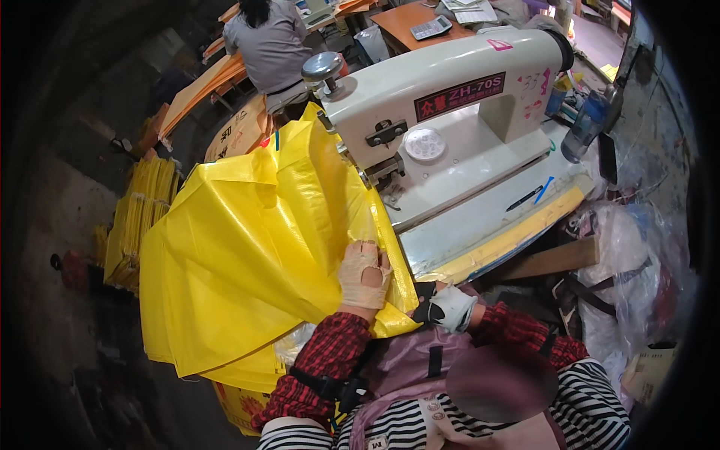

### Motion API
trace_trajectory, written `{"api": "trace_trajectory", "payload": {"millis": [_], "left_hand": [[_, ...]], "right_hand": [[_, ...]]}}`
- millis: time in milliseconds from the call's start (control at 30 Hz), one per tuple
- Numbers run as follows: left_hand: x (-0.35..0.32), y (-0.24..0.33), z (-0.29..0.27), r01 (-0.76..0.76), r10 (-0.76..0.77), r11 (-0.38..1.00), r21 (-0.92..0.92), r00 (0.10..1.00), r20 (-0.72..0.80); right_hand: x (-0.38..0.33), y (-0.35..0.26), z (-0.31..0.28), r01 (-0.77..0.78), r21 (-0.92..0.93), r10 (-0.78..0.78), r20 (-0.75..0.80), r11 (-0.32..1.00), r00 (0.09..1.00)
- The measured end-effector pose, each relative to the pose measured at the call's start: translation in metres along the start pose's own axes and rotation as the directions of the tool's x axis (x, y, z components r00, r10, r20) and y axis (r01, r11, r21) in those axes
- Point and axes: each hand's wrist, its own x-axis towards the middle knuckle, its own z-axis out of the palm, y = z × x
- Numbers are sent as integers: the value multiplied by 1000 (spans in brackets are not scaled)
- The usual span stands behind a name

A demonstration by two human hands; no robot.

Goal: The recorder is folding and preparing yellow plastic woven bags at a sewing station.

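Observation:
A large sheet of shiny yellow woven plastic [232, 247], perhaps a sack, spreads over the left of the view. Its right edge runs up to the needle end of a white sewing machine [450, 90]. My left hand [364, 276], in a pale covering with an opening on its back, lies on the sheet just below that end. The fingers of this hand reach forward, their tips partly lost against the plastic. At the sheet's near right corner, my right hand [448, 306], in a black and white glove, is closed on the edge; its fingertips are partly hidden.
On the machine's table lie a black pen [523, 198] and a blue stick [544, 190]. A bottle [586, 127] stands at the table's right end, beside clear plastic bags [611, 277]. Yellow bundles [139, 217] are stacked at left. A person [268, 52] sits with their back turned.

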Motion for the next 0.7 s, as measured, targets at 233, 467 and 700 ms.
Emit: {"api": "trace_trajectory", "payload": {"millis": [233, 467, 700], "left_hand": [[-7, 21, -2, 675, -601, 246, -696, 669, 437], [-14, 17, -4, 766, -609, 61, -640, 536, 585], [-30, 4, 13, 458, -300, 700, -548, 885, 356]], "right_hand": [[2, -9, -11, -45, -288, 118, 242, 957, 963], [29, -8, -21, -533, 630, 593, 138, 565, 793], [70, 21, -17, -409, 824, 717, 4, 393, 697]]}}
